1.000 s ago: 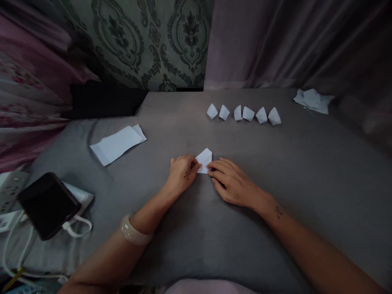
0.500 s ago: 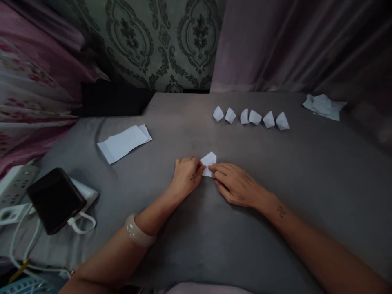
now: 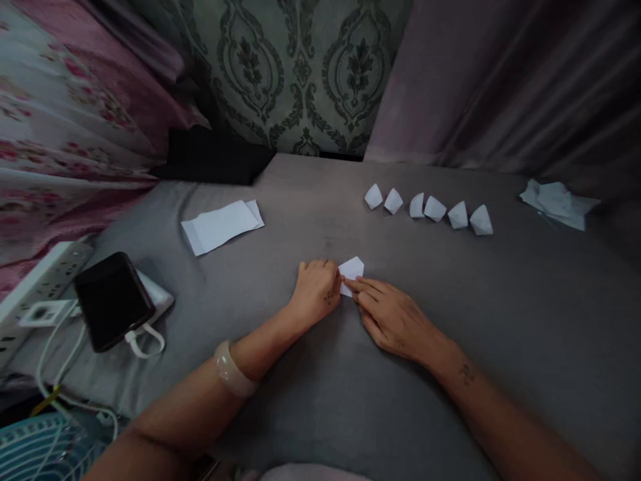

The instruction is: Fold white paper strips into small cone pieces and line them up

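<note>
A small folded piece of white paper (image 3: 352,268) lies on the grey cloth between my hands, its top end cut to a blunt point. My left hand (image 3: 317,288) is closed, thumb and finger pinching the paper's left edge. From the right, my right hand (image 3: 390,310) presses the lower part of the paper with its fingertips, the fingers close together. Its fingertips cover part of the paper. Farther back stands a row of several folded white paper shapes (image 3: 433,209).
White paper strips (image 3: 225,226) are stacked to the left. Crumpled white paper (image 3: 558,202) lies far right. A phone (image 3: 114,300) with a white cable rests beside a power strip (image 3: 50,280). A blue fan (image 3: 45,441) shows at lower left, a black cloth (image 3: 215,157) behind.
The view has turned left, shifting everything rightward in the picture and bringing the blue fan into sight. My right fingertips have slid left across the paper, close to the left fingers.
</note>
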The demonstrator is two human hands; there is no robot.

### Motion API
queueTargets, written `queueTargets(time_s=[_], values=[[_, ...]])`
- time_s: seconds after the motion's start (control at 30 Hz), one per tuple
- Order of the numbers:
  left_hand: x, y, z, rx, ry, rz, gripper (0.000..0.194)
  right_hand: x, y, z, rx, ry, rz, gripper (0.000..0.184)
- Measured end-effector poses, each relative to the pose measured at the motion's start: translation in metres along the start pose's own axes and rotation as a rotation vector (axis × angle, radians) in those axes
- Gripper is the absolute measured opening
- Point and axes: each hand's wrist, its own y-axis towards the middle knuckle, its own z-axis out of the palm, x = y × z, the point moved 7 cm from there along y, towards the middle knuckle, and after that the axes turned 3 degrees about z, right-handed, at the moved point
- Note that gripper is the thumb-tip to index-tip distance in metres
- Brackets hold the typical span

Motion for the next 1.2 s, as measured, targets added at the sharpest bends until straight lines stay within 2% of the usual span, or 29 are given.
queueTargets(time_s=[0.1,0.17,0.2,0.27,0.33,0.4,0.5,0.73,0.87,1.03,1.1,1.2], values=[[0.001,-0.002,-0.009,-0.029,-0.007,0.000,0.022,0.000,0.001,-0.001,-0.010,0.003,0.027,0.027],[-0.005,-0.012,-0.018,-0.061,0.058,0.041,0.026,0.000,0.000,-0.002,-0.020,0.005,0.035,0.027],[-0.012,-0.020,-0.019,-0.050,0.107,0.106,0.028,0.000,0.000,-0.002,-0.026,0.007,0.036,0.028],[-0.029,-0.041,-0.015,-0.011,0.137,0.259,0.034,0.000,-0.001,-0.002,-0.034,0.011,0.032,0.033],[-0.042,-0.062,-0.009,-0.010,0.130,0.342,0.045,0.000,-0.001,-0.002,-0.039,0.016,0.032,0.037],[-0.046,-0.077,0.000,-0.010,0.120,0.349,0.061,-0.001,-0.001,-0.002,-0.045,0.019,0.032,0.037],[-0.046,-0.085,0.010,0.018,0.095,0.342,0.068,0.000,-0.001,-0.002,-0.059,0.018,0.023,0.036],[-0.034,-0.080,0.007,0.015,0.066,0.282,0.064,0.001,0.001,-0.002,-0.055,-0.001,0.026,0.032],[-0.022,-0.076,-0.004,-0.049,0.053,0.200,0.055,0.003,0.001,-0.001,-0.055,-0.018,0.041,0.030],[0.006,-0.051,-0.019,-0.185,-0.073,0.038,0.034,0.009,0.002,-0.001,-0.070,-0.061,0.084,0.025],[0.016,-0.039,-0.019,-0.219,-0.133,-0.020,0.031,0.012,0.003,-0.002,-0.072,-0.079,0.103,0.022],[0.025,-0.027,-0.011,-0.203,-0.250,-0.050,0.022,0.016,0.003,-0.003,-0.065,-0.108,0.130,0.023]])
